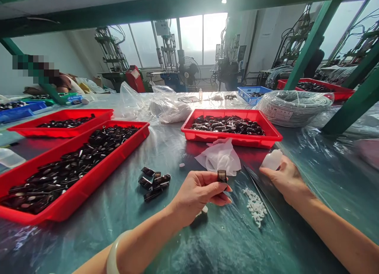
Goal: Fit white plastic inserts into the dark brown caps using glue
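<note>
My left hand (pixel 203 189) pinches a small dark translucent piece (pixel 222 176) between thumb and fingers, above the table's middle. My right hand (pixel 286 177) is closed on a white object (pixel 272 159), which looks soft. A crumpled white tissue (pixel 222 157) lies just beyond my left hand. Between the hands is a pile of small white pieces (pixel 255 207), with tweezers (pixel 259 191) beside it. Several dark pieces (pixel 154 183) lie left of my left hand. Something white (pixel 203 211) shows partly below that hand.
Red trays (pixel 145 128) of dark pieces stand at the left, another red tray (pixel 274 139) beyond the tissue. A wrapped cable coil (pixel 293 108) and a green post (pixel 352 102) stand at the right. Plastic bags (pixel 168 106) lie farther back. A person (pixel 63 82) is at the far left.
</note>
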